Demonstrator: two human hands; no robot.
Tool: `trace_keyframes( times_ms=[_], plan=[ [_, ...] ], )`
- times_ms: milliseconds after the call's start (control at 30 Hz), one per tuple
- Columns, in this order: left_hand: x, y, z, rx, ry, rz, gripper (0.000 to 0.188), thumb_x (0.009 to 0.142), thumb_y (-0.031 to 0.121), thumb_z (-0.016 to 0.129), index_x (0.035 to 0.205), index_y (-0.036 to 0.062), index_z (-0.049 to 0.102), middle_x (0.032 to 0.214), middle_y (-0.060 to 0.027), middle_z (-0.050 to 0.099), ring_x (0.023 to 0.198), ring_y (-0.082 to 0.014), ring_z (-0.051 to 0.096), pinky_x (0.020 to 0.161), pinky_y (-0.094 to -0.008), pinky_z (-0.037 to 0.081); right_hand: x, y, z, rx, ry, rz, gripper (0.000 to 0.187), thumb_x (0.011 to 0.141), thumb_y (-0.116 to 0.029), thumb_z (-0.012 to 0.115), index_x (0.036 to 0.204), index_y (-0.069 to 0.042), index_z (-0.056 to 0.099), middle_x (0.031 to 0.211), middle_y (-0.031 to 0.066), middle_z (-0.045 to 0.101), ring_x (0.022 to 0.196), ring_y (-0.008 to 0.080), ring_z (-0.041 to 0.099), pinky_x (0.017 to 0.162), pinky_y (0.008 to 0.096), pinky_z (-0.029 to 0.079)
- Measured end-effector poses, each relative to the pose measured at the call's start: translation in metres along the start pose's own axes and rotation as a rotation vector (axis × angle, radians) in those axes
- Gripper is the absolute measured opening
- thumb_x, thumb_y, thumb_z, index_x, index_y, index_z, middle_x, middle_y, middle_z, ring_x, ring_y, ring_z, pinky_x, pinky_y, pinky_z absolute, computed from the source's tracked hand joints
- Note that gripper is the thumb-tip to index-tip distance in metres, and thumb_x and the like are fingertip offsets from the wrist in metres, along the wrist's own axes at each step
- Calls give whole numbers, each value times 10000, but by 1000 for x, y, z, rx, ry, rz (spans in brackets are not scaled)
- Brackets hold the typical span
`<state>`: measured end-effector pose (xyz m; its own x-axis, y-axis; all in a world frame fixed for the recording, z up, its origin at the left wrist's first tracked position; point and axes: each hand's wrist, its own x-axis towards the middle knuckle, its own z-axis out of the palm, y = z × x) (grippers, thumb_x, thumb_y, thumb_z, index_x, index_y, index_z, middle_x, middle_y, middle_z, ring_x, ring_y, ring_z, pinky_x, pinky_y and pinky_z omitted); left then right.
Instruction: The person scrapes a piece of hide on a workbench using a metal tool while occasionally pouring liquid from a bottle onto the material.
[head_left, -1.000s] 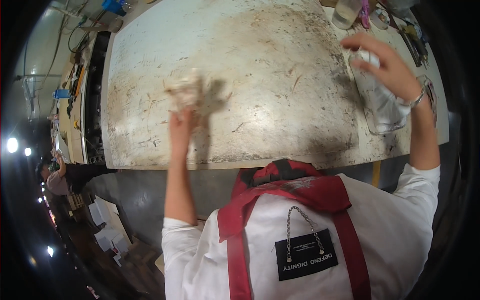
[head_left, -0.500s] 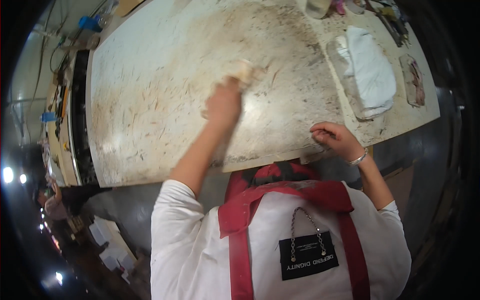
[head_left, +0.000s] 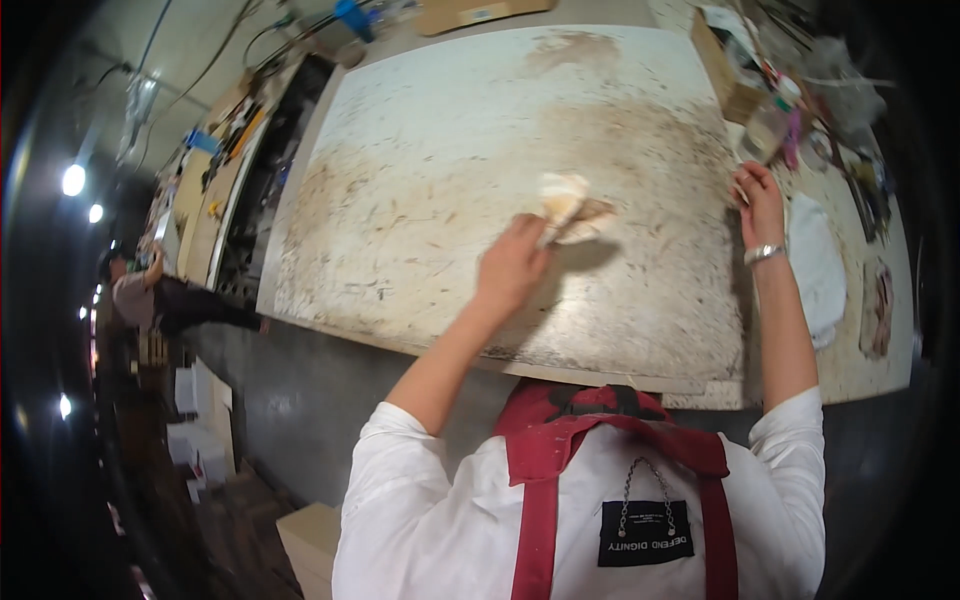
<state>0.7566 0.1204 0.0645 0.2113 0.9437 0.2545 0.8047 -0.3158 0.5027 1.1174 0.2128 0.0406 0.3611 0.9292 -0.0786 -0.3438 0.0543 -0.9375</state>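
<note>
My left hand [head_left: 512,268] is closed round a crumpled, stained cream cloth [head_left: 565,205], which bunches out past the fingertips. It is held over a large whitish board [head_left: 420,230], covered in brown and dark smears, and a shadow falls beside it. My right hand [head_left: 760,200], with a silvery band at the wrist, is raised at the board's right edge. Its fingers are loosely bent and a little apart, and no held thing shows in them. Just beyond it stands a clear bottle [head_left: 765,130] with pale liquid.
Right of the board lie a folded white cloth [head_left: 815,270] and a small tray [head_left: 876,310] with a brownish thing in it. A cardboard box [head_left: 728,75] and tools [head_left: 865,205] sit at the far right. Across the room, another person [head_left: 150,290] stands by a side bench.
My view has shifted, showing more of the board's far side. My right hand has gone from the near edge up toward the bottle. My left hand still grips the cloth.
</note>
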Motion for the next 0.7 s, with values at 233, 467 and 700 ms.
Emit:
trace_keyframes(
  times_ms=[233,467,700],
  plan=[
    [-96,-140,-54,436,33,-465,341,776,128,562,1113,95,521,1078,-127,519,907,-327,550,717,-418,472,159,61,-66,-449,707,-32,952,593,-349,822,1317,39,341,1297,193,432,1112,323,487,911,426,409],
    [-105,-133,-47,407,-19,-483,350,756,130,577,1101,113,519,1095,-87,509,924,-283,542,731,-390,482,208,84,-114,-775,526,-432,978,595,-320,832,1343,2,290,1357,188,370,1241,316,379,1034,420,313],
    [-103,-127,-55,332,-53,-549,412,774,178,563,1162,64,481,1150,-143,479,963,-326,530,788,-402,468,222,76,-93,-758,426,-529,912,599,-273,836,1315,11,347,1301,186,446,1177,314,455,992,394,362]
  ],
)
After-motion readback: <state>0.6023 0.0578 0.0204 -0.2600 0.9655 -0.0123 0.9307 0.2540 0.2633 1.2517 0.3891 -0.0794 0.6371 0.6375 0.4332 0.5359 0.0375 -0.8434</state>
